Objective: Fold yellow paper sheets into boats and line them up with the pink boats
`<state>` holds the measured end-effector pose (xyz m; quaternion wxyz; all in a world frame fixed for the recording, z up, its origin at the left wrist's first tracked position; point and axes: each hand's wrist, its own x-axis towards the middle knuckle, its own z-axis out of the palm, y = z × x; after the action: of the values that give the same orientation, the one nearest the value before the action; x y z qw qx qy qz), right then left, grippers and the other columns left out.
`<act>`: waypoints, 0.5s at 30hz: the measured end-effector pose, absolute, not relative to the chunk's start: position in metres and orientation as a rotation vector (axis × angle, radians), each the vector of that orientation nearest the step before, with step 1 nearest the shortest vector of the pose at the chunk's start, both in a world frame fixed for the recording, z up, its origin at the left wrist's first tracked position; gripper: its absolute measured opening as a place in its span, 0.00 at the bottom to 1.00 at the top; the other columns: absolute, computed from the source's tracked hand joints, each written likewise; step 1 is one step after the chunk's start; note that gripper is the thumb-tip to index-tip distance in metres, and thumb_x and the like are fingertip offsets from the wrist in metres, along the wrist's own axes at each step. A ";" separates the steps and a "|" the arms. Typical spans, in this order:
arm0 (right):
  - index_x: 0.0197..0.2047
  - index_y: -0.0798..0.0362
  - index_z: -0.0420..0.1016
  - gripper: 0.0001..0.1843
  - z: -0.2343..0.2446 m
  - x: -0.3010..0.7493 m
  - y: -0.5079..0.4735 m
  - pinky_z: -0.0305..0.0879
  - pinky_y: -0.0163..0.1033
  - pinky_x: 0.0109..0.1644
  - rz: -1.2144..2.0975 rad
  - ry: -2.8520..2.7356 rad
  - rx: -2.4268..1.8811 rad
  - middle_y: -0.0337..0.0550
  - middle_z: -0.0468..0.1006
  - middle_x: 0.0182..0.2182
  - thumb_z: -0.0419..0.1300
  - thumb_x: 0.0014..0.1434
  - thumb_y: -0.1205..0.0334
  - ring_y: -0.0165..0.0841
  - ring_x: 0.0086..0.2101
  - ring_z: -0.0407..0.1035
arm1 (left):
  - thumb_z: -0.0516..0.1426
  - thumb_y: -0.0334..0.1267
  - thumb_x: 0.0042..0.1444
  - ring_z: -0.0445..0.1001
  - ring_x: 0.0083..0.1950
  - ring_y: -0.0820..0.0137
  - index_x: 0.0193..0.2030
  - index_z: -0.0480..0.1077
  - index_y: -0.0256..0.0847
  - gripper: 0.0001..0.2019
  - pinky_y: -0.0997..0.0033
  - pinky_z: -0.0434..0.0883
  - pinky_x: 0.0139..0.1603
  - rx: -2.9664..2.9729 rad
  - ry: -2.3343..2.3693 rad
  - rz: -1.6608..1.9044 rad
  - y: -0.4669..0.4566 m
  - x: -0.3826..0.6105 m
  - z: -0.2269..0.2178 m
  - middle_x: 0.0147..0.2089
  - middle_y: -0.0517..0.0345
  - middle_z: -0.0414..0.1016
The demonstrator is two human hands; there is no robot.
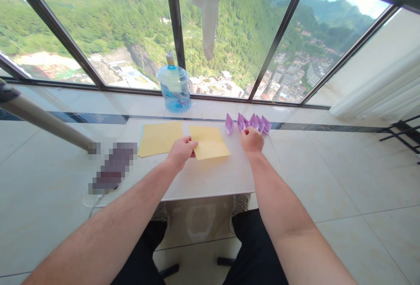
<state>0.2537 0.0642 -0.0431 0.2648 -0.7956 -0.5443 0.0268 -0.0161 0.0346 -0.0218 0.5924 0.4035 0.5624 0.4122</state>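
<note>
My left hand (180, 151) pinches the left edge of a yellow paper sheet (210, 142) lying on the small white table (210, 180). A stack of more yellow sheets (159, 137) lies just left of it. My right hand (252, 139) is closed at the near side of a row of several folded purple paper boats (252, 123) at the table's far right; its fingertips touch or grip one of them, and the fingers are hidden behind the knuckles.
A blue water jug (173, 86) stands on the window sill behind the table. A pixelated dark object (113, 167) lies at the table's left. A pole (46, 121) slants in from the left. A white cloth (206, 5) hangs at the window. Black rack legs (403, 134) stand far right.
</note>
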 end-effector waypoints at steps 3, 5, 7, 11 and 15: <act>0.38 0.51 0.78 0.09 -0.043 0.254 0.064 0.63 0.40 0.41 0.073 -1.467 -2.170 0.47 0.80 0.37 0.56 0.60 0.60 0.38 0.37 0.71 | 0.60 0.32 0.40 0.65 0.21 0.73 0.28 0.75 0.39 0.05 0.73 0.61 0.22 1.091 1.458 1.001 0.056 -0.014 -0.010 0.23 0.58 0.72; 0.38 0.50 0.77 0.09 -0.043 0.254 0.065 0.64 0.40 0.41 0.073 -1.466 -2.173 0.46 0.80 0.37 0.57 0.60 0.60 0.38 0.37 0.71 | 0.60 0.30 0.40 0.63 0.20 0.73 0.25 0.75 0.39 0.03 0.73 0.57 0.21 1.177 1.526 0.959 0.077 -0.013 0.002 0.19 0.59 0.68; 0.38 0.50 0.77 0.08 -0.043 0.254 0.064 0.64 0.39 0.41 0.075 -1.463 -2.168 0.46 0.80 0.37 0.57 0.60 0.60 0.38 0.37 0.71 | 0.61 0.28 0.38 0.67 0.22 0.69 0.23 0.75 0.39 0.04 0.71 0.58 0.22 1.218 1.549 0.839 0.101 -0.011 0.014 0.21 0.56 0.70; 0.37 0.50 0.76 0.08 -0.041 0.253 0.064 0.63 0.40 0.40 0.095 -1.460 -2.165 0.46 0.80 0.37 0.57 0.60 0.59 0.38 0.37 0.71 | 0.63 0.24 0.36 0.73 0.31 0.60 0.24 0.75 0.38 0.07 0.66 0.67 0.27 1.163 1.623 0.710 0.139 -0.004 0.026 0.27 0.50 0.75; 0.35 0.51 0.76 0.08 -0.038 0.251 0.064 0.63 0.40 0.39 0.110 -1.460 -2.149 0.46 0.79 0.36 0.57 0.60 0.58 0.39 0.37 0.71 | 0.64 0.19 0.32 0.75 0.35 0.54 0.21 0.71 0.39 0.12 0.63 0.68 0.29 1.085 1.625 0.731 0.158 0.001 0.015 0.22 0.51 0.70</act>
<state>0.2513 0.0640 -0.0383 0.2673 -0.7963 -0.5412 0.0407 0.0007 0.1580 0.0149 0.5037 0.4492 0.6729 0.3028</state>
